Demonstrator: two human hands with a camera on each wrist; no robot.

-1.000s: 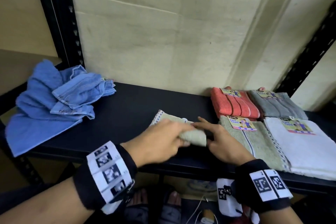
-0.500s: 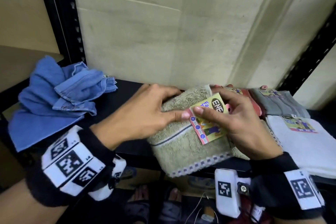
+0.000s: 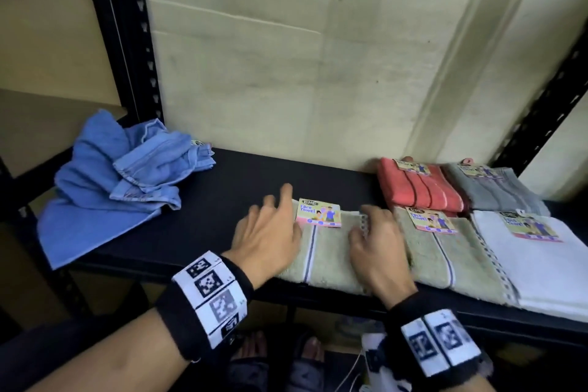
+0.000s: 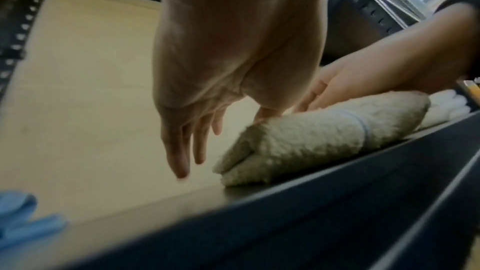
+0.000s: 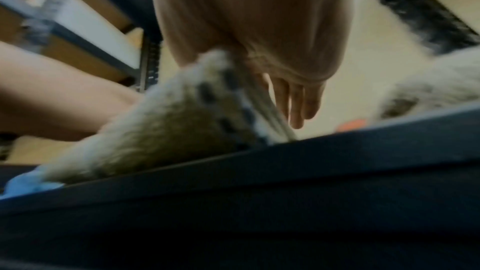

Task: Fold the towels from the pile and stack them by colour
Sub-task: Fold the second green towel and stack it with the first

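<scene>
A folded beige towel (image 3: 324, 251) with a paper label (image 3: 319, 212) lies at the shelf's front edge. My left hand (image 3: 270, 226) is at its left edge with fingers straight and spread; in the left wrist view its thumb touches the beige towel (image 4: 311, 139). My right hand (image 3: 372, 239) rests on the towel's right, checkered edge; its fingers (image 5: 298, 106) hang straight beside the beige towel (image 5: 168, 126). Folded towels lie to the right: beige (image 3: 445, 251), white (image 3: 541, 264), red (image 3: 416, 191), grey (image 3: 496, 191). A crumpled blue pile (image 3: 111, 184) sits far left.
The black shelf (image 3: 254, 175) is backed by a pale wall. Black perforated uprights (image 3: 127, 41) stand at the left and right ends. A bare strip of shelf lies between the blue pile and the beige towel. Feet show below the shelf.
Half a second ago both hands held the beige towel up in the air. It now lies flat on the shelf, left of the other beige towel, and both hands have loosened.
</scene>
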